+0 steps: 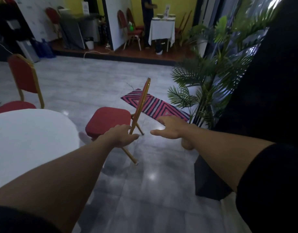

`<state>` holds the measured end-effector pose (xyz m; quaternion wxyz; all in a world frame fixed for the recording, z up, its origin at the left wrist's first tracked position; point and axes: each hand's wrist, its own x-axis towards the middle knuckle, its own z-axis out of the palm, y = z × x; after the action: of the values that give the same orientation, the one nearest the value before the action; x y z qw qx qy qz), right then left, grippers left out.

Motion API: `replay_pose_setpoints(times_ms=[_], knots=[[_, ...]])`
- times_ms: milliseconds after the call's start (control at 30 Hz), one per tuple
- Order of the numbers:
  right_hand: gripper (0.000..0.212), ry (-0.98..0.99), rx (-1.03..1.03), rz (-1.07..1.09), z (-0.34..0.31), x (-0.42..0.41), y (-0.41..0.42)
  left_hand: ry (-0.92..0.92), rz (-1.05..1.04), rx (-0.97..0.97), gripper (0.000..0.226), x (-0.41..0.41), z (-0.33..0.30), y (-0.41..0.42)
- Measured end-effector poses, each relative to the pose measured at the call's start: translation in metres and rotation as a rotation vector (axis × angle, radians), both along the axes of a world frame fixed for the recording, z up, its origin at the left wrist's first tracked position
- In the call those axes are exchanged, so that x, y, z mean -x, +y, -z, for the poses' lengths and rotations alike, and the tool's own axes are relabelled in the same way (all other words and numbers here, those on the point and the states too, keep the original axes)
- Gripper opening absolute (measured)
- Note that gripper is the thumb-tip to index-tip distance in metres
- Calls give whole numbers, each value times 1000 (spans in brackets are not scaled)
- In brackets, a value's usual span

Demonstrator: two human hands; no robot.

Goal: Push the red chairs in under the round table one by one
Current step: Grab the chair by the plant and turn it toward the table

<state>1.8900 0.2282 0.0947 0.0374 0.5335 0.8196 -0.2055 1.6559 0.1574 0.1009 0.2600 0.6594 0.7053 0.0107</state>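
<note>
Both arms outstretched, hands [123, 136] [170, 127] spread, empty

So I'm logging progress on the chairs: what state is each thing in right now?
Near red chair: upright, seat still out from the round table.
Far red chair: seat partly hidden behind the table's edge.
Left hand: open, at the near chair's back frame; contact unclear.
Right hand: open, holding nothing.

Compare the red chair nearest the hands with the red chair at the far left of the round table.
The near chair is seen side-on, its back a thin edge; the far-left chair shows its broad red back. The near chair's seat is fully clear of the round table; the far-left chair's seat is partly hidden behind the table's rim. The left hand reaches only the near chair. Both have red padding and gold frames.
</note>
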Motion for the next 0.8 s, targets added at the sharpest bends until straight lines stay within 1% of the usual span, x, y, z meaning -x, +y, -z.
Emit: replay_pose_setpoints(times_ms=[167,267,333,433,567,633,733,800], knots=[[116,-20,12,-62,5,-28,91,-9,-73,-1,74,-31,-1,70],[108,-39,3,-109,12,-33,135,-14,-98,16,70,-42,0,106],[107,-59,-20,-135,17,-33,168,-40,-115,10,66,-46,2,136],[103,-53,-35,-173,20,-31,222,-56,-139,3,58,-47,6,186],[101,-58,-54,-200,25,-25,285,-35,-147,3,60,-36,21,256],[100,-77,-44,-214,27,-20,324,-55,-163,20,55,-32,26,295],[96,-48,-52,-227,26,-10,374,-92,-188,17,46,-31,29,341],[96,-46,-56,-270,28,-4,402,-109,-210,43,49,-30,34,363]])
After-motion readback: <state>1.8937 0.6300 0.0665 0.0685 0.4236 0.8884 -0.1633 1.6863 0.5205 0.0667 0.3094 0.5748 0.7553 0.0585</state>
